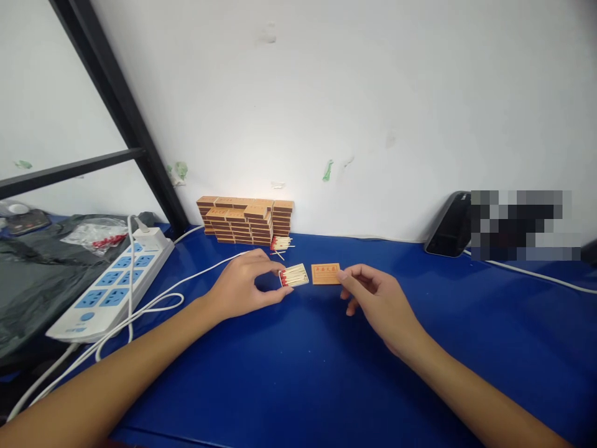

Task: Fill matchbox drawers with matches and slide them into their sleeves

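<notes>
Between the thumb and fingers of my left hand (252, 283) is a matchbox tray (295, 274) filled with red-headed matches, their heads toward that hand. My right hand (373, 295) pinches the right end of an orange matchbox sleeve (325, 274) printed with red characters. Tray and sleeve are apart, with a small gap of blue tabletop between them. Just behind the tray lies a small pile of loose matches (282, 244), red heads to the left.
Stacked matchboxes (237, 224) stand against the wall behind my left hand. A white power strip (114, 280) with cables lies at left, beside dark plastic sheeting (28, 274) and a clear bag (96, 234). A black device (448, 224) leans at the back right.
</notes>
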Motion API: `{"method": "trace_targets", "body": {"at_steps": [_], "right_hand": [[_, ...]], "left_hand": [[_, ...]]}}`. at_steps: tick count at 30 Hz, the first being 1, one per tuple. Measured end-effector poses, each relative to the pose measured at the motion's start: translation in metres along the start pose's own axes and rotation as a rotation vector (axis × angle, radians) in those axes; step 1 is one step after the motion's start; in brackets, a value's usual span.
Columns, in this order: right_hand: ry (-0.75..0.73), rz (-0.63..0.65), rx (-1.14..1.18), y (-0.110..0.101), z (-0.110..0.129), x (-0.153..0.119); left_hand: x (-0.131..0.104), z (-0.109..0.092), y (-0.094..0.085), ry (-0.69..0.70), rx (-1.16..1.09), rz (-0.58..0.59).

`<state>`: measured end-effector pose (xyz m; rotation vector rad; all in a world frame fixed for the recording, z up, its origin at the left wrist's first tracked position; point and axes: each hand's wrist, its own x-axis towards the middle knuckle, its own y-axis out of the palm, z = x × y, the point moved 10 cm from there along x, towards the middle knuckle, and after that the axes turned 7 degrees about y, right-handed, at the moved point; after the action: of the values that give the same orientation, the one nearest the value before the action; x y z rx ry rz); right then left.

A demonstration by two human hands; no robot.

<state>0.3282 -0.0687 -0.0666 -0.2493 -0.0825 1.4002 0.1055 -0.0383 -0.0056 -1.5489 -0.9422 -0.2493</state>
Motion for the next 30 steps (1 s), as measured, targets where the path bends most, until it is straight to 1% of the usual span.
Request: {"method": "trace_targets", "body": {"at_steps": [3,6,12,18,26,30], "right_hand": [[0.005,0.014,0.027,0.002,-0.002,-0.002],[0.007,0.014,0.036,0.003,-0.002,-0.003],[-0.010,-0.013,0.024,0.002,0.002,-0.006],[-0.004,0.006,0.058,0.005,-0.001,-0.005],[-0.083,-0.017,0.096,0.003,0.002,-0.005],[-0.126,0.003,0.089,0.006,0.002,-0.005]], "left_hand": [[0.002,-0.011,-0.002,0.057,-0.009,-0.029],[0.003,-0.016,-0.002,0.080,-0.002,-0.033],[0.002,-0.014,0.000,0.082,-0.019,-0.010],[0.003,-0.016,-0.001,0.116,-0.040,-0.011],[0.006,-0.013,0.000,0.143,-0.068,0.005],[0.006,-0.011,-0.001,0.145,-0.084,0.005]]}}
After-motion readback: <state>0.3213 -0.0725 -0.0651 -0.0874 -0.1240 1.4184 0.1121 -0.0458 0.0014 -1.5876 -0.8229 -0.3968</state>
